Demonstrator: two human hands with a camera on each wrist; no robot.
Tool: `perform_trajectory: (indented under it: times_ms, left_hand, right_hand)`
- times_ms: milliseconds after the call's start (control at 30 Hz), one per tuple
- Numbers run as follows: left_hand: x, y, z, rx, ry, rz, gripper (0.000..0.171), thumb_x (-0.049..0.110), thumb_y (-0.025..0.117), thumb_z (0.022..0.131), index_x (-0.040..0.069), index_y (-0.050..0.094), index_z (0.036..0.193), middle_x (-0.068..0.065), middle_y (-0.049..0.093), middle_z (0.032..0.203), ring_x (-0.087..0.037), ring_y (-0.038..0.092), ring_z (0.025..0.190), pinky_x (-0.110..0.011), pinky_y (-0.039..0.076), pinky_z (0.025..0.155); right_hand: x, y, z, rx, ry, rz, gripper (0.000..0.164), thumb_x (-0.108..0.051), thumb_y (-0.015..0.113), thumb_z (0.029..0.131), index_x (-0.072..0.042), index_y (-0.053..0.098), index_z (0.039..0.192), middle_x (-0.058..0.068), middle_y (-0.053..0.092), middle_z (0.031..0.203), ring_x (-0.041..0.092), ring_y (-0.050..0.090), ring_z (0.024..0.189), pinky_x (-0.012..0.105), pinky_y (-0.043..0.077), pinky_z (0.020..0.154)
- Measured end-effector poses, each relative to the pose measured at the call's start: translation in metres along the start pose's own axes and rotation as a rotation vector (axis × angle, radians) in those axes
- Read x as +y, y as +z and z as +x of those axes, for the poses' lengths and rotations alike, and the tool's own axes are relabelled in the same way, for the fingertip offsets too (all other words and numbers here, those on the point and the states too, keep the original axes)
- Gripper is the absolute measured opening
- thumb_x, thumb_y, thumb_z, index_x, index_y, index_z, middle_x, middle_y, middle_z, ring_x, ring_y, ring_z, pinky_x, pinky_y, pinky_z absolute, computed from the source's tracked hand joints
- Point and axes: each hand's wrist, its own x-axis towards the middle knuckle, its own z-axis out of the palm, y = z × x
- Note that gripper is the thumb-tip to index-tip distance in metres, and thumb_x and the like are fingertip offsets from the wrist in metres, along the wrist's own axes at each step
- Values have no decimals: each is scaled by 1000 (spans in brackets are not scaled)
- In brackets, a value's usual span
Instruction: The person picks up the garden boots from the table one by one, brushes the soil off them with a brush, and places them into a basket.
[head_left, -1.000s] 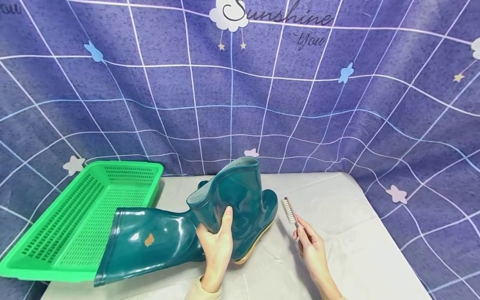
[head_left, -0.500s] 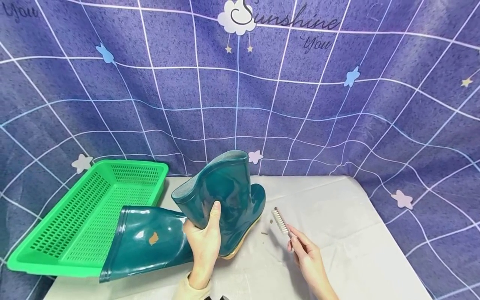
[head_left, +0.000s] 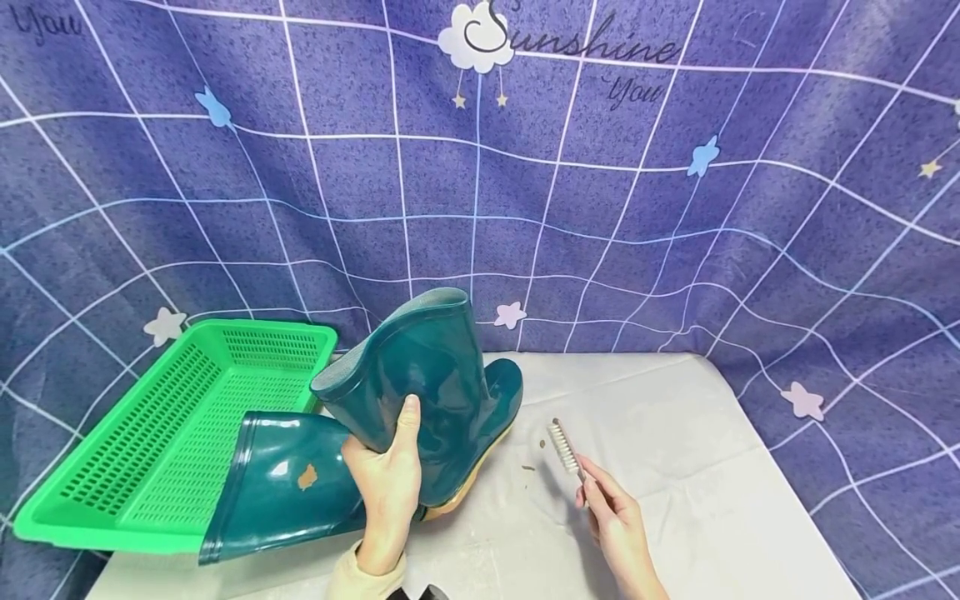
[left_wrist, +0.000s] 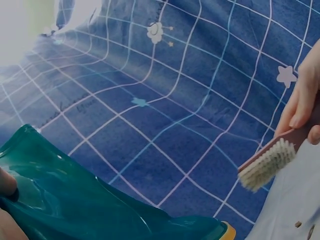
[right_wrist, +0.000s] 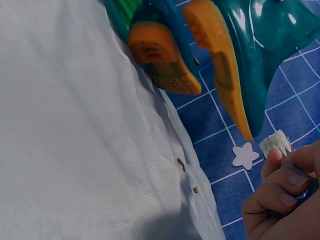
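Note:
My left hand [head_left: 390,475] grips the shaft of a teal rubber boot [head_left: 431,392], thumb on the near side. The boot is tilted, opening toward the upper left, toe to the right; its yellow sole [right_wrist: 227,75] shows in the right wrist view. Under and left of it lies a second teal rubber boot [head_left: 288,517] on its side, with a brown mud patch [head_left: 307,477] on the shaft. To the right, my right hand [head_left: 618,525] holds a scrub brush [head_left: 564,448] by its handle. Its pale bristles [left_wrist: 267,165] face left, apart from the boot.
A green plastic basket [head_left: 187,533] stands at the left, partly behind the lying boot's shaft. Small brown crumbs [head_left: 528,467] lie on the white-covered table [head_left: 675,417] between boot and brush. A blue grid-patterned curtain [head_left: 600,192] hangs behind.
The gripped boot has moved left with my left hand, away from the brush. Crumbs now show on the table where the boot was. The brush has dropped slightly lower. The head view has shifted slightly.

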Motion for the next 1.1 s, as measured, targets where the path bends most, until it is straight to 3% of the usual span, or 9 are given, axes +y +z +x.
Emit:
perform_trajectory:
  times_ms: [567,867,1100]
  left_hand:
    - [18,-30,23,33,107,-139,16,2,75,97,-1,74,113,3,80,101,-10,75,96,-19,60,86]
    - [22,-38,30,111,79,-318,34,-7,75,94,-1,70,127,-5,78,117,-17,74,110,-22,60,97]
    - [25,-44,34,140,78,-343,35,-8,76,92,0,69,126,-6,77,117,-18,72,110,-23,59,97]
  right_hand:
    - [2,4,0,-4,25,17,39,-22,52,114,-6,61,148,-4,61,84,2,35,49,16,31,40]
    - [5,4,1,-18,5,37,38,-18,54,113,-2,62,146,-4,62,81,1,36,48,17,31,37]
    - [8,4,-2,-30,20,52,40,-20,53,113,-2,60,148,-5,62,82,1,35,49,15,30,39]
